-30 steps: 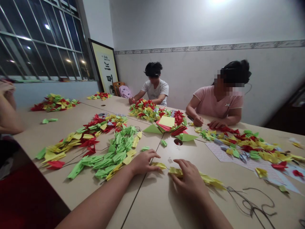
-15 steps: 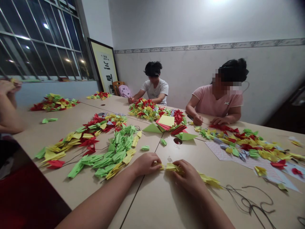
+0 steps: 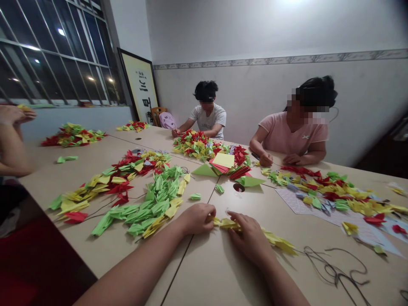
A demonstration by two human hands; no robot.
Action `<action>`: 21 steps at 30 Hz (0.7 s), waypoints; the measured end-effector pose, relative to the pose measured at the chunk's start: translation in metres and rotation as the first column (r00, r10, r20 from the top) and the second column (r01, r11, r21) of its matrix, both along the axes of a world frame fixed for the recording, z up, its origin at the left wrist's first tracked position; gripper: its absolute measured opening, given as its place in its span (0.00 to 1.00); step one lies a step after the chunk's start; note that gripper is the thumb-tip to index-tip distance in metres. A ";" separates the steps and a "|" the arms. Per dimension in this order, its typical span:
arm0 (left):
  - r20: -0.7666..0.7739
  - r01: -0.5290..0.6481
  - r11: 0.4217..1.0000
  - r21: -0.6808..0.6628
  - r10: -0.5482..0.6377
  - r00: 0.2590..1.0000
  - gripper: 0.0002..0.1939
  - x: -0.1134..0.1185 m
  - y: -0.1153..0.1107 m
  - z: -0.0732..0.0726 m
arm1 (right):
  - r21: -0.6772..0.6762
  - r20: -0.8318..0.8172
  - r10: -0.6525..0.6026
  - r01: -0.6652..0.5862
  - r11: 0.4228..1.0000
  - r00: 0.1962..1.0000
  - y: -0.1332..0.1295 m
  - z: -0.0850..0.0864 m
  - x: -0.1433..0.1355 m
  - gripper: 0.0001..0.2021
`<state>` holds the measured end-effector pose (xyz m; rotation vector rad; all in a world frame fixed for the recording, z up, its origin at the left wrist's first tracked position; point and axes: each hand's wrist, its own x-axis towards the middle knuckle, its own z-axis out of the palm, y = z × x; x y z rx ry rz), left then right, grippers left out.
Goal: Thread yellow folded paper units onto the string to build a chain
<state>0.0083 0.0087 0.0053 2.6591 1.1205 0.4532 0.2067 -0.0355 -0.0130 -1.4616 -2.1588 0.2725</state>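
Observation:
My left hand is closed in a pinch at the left end of a string of yellow folded-paper pieces. Over the middle of the same string lies my right hand, its thumb and fingers around the paper. A short stretch of yellow paper shows between the two hands. From the string's right end a dark cord runs out in loose loops on the table. What exactly the left fingertips pinch is partly hidden.
Green folded pieces are heaped left of my hands, beside a mixed red and yellow strand. Paper sheets lie ahead, near a table hole. Co-workers sit across, one in a pink shirt; another person's arm is at left.
My right hand has shifted slightly along the yellow string, and its fingers are a little straighter. The left hand's fingers have curled in more. The view has moved slightly.

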 end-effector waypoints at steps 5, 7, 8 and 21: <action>0.001 -0.038 0.999 -0.002 0.038 0.999 0.06 -0.001 -0.001 0.000 | 0.049 0.025 0.064 -0.066 0.997 0.998 -0.001 0.002 -0.002 0.08; 0.010 -0.044 0.999 -0.004 0.044 0.999 0.05 -0.001 -0.001 0.000 | 0.076 0.016 0.055 -0.056 0.996 0.998 0.000 0.003 -0.002 0.06; 0.018 -0.046 0.999 -0.006 0.046 0.999 0.04 -0.001 -0.001 -0.001 | 0.090 0.009 0.052 -0.053 0.995 0.999 0.000 0.002 -0.002 0.05; 0.069 -0.051 0.998 -0.040 0.054 0.996 0.04 -0.001 -0.001 0.000 | 0.172 -0.236 0.035 0.006 0.985 0.971 0.003 -0.004 0.000 0.07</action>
